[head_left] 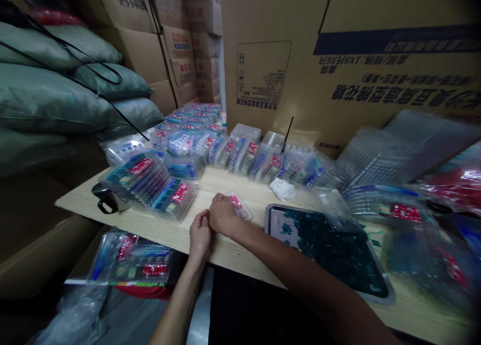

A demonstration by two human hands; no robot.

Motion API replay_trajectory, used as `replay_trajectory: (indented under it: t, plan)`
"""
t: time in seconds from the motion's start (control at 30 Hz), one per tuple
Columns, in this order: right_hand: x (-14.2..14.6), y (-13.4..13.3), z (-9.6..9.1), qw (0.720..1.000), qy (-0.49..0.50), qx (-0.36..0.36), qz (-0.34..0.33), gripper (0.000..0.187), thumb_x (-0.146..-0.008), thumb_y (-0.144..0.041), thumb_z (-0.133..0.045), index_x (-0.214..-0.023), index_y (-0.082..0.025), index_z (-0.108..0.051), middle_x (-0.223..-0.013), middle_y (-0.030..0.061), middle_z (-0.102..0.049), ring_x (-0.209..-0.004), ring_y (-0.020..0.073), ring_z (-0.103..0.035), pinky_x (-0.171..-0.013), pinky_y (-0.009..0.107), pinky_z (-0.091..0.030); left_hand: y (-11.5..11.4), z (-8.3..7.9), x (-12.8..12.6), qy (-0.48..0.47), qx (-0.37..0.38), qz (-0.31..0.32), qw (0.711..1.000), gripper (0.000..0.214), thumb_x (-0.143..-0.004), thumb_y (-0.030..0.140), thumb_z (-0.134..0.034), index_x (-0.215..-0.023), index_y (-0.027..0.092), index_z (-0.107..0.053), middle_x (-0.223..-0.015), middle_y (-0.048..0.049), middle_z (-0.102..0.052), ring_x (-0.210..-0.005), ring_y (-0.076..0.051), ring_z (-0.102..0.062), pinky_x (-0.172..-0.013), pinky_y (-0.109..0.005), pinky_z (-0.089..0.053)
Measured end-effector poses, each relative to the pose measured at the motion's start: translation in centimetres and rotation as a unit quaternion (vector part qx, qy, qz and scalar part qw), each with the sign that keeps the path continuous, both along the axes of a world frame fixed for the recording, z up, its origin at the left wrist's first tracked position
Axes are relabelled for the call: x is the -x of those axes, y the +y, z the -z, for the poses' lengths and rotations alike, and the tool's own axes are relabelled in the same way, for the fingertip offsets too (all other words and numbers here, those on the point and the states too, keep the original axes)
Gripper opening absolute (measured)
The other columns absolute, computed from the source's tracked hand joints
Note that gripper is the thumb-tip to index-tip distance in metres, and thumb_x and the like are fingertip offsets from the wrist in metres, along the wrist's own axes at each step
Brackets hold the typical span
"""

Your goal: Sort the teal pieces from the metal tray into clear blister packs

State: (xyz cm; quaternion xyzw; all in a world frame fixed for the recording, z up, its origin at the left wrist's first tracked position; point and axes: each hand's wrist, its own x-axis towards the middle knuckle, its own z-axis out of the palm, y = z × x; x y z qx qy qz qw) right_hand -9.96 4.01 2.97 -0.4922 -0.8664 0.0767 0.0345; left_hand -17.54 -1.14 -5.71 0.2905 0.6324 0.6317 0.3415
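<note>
A small clear plastic packet with a red label sits on the desk, touching your curled right hand; whether that hand grips it is unclear. Your left hand, also curled, sits just beside, apparently empty. Stacked blister packs lie farther off.

A pale wooden table carries stacked clear plastic packs and a metal tray.

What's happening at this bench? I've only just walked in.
A person is at a pale wooden table, with their right hand against a small clear plastic pack with a red label and their left hand beside the right. Stacks of clear plastic packs with red labels fill the table's far side, and a grey-rimmed tray of dark green pieces lies to the right.
</note>
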Motion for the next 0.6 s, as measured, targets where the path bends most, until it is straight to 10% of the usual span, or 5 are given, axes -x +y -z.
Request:
replay_trajectory:
  t: [0.37, 0.6]
  plan:
    - [-8.7, 3.3, 2.9, 0.965, 0.147, 0.161, 0.143, 0.035, -0.072, -0.015, -0.065, -0.106, -0.008, -0.069, -0.115, 0.0209, -0.067, -0.106, 0.028, -0.065, -0.084, 0.032, -0.051, 0.8, -0.3, -2.9, 0.202, 0.052, 0.081, 0.975, 0.049, -0.072, 0.02, -0.068, -0.121, 0.016, -0.061, -0.111, -0.0133, -0.07, -0.104, -0.027, -0.065, -0.093, -0.04, -0.051]
    - [-5.6, 3.2, 1.8, 0.914, 0.301, 0.237, 0.138, 0.032, -0.08, -0.027, -0.061, -0.108, -0.016, -0.07, -0.093, 0.0073, -0.076, -0.078, 0.0172, -0.071, -0.058, 0.02, -0.049, 0.0, -3.3, 0.6, 0.319, 0.05, 0.039, 0.946, 0.056, -0.076, 0.016, -0.06, -0.132, 0.015, -0.055, -0.109, -0.0121, -0.07, -0.097, -0.025, -0.066, -0.089, -0.04, -0.053]
